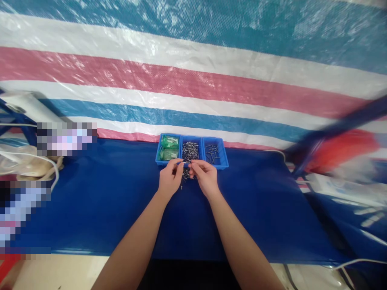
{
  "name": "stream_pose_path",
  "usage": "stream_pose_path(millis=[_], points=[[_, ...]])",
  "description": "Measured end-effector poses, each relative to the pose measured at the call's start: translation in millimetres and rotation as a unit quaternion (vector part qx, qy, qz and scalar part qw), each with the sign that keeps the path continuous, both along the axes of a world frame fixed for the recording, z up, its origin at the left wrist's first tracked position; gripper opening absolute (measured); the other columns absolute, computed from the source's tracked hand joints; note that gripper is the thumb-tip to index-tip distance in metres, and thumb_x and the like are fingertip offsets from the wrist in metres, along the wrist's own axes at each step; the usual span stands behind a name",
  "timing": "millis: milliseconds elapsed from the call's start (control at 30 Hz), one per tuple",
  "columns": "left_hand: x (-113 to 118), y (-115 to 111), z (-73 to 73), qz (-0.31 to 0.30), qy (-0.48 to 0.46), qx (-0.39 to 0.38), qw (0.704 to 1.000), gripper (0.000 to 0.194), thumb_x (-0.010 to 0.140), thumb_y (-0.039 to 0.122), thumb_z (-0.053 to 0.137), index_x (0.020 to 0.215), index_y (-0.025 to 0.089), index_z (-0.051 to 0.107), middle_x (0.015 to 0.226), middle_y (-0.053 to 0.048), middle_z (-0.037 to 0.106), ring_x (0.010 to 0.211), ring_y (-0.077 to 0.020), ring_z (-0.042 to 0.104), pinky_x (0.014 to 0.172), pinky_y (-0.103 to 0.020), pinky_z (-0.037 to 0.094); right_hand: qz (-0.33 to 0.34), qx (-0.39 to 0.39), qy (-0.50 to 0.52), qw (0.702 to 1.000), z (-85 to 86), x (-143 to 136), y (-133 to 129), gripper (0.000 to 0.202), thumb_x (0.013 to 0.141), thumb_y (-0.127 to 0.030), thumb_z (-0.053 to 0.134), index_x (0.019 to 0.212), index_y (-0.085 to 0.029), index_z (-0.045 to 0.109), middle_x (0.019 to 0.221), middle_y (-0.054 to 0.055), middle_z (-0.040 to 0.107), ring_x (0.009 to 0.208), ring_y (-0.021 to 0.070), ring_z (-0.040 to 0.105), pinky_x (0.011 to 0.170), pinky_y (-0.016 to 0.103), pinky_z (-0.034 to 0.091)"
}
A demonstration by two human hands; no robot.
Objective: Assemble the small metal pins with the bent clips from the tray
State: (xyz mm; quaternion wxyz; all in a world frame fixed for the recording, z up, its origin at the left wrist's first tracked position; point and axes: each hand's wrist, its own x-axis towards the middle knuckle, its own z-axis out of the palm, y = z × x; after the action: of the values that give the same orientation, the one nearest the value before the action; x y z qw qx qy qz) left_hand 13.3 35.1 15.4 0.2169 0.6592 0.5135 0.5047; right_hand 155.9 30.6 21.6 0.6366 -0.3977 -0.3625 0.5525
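Three blue bins stand side by side at the table's back. The left bin [157, 158] holds green-wrapped packs [169, 147] of small pale pieces. Many dark metal pins [190, 150] fill the middle bin, and fewer thin ones [212, 151] lie in the right bin. My left hand [171, 177] and my right hand [205, 175] meet just in front of the middle bin. Thumb and fingers are pinched together on each hand, around something too small to make out. Below and between them, a small heap of pins [185, 174] lies on the table.
The blue table [121, 201] reaches out to both sides. Behind it hangs a striped plastic sheet [181, 80]. Plastic bags and a white cable [57, 171] are at the left. At the right are a red bag [335, 153], a white box [341, 189] and a blue frame post.
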Motion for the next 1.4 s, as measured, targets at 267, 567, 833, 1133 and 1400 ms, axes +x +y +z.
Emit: stream_pose_path(millis=[267,567,833,1133,1400], points=[[0.7,0.0,0.3,-0.005,0.000,0.009,1.000,0.025,0.094,0.039,0.053,0.099,0.020,0.067,0.074,0.000,0.067,0.061,-0.0100,0.059,0.061,-0.020,0.047,-0.002,-0.006,-0.008,1.000,0.0,1.6,1.1,0.025,0.071,-0.036,0.082,0.088,-0.019,0.075,0.076,0.004,0.073,0.059,0.0134,0.064,0.052,0.026,0.055],[1.3,0.4,0.5,-0.007,-0.017,0.001,1.000,0.025,0.094,0.040,0.054,0.107,0.020,0.063,0.063,0.003,0.059,0.054,-0.0093,0.055,0.058,-0.020,0.046,0.005,-0.012,-0.007,1.000,3.0,2.3,-0.3,0.024,0.072,-0.036,0.082,0.088,-0.019,0.074,0.076,0.003,0.073,0.059,0.0133,0.063,0.052,0.027,0.055],[1.3,2.4,-2.2,-0.015,-0.017,-0.020,1.000,0.025,0.096,0.040,0.050,0.099,0.019,0.063,0.066,0.002,0.063,0.056,-0.0101,0.059,0.059,-0.021,0.046,0.002,-0.010,-0.006,1.000,1.9,3.2,0.0,0.023,0.072,-0.035,0.082,0.087,-0.019,0.075,0.076,0.003,0.073,0.059,0.0129,0.063,0.052,0.027,0.056],[0.7,-0.3,-3.0,-0.016,-0.032,-0.018,0.999,0.026,0.095,0.042,0.051,0.104,0.021,0.063,0.059,0.004,0.057,0.050,-0.0095,0.054,0.055,-0.021,0.044,0.014,-0.011,-0.011,1.000,0.0,1.8,-0.1,0.023,0.073,-0.037,0.081,0.087,-0.019,0.075,0.077,0.004,0.074,0.059,0.0131,0.063,0.052,0.028,0.057],[2.1,0.6,-0.6,0.006,0.013,0.003,1.000,0.026,0.095,0.040,0.051,0.090,0.019,0.066,0.070,0.000,0.066,0.060,-0.0103,0.060,0.062,-0.021,0.046,0.016,-0.004,-0.005,1.000,-1.9,3.1,0.1,0.023,0.073,-0.036,0.081,0.088,-0.019,0.075,0.077,0.003,0.073,0.059,0.0128,0.063,0.053,0.027,0.057]])
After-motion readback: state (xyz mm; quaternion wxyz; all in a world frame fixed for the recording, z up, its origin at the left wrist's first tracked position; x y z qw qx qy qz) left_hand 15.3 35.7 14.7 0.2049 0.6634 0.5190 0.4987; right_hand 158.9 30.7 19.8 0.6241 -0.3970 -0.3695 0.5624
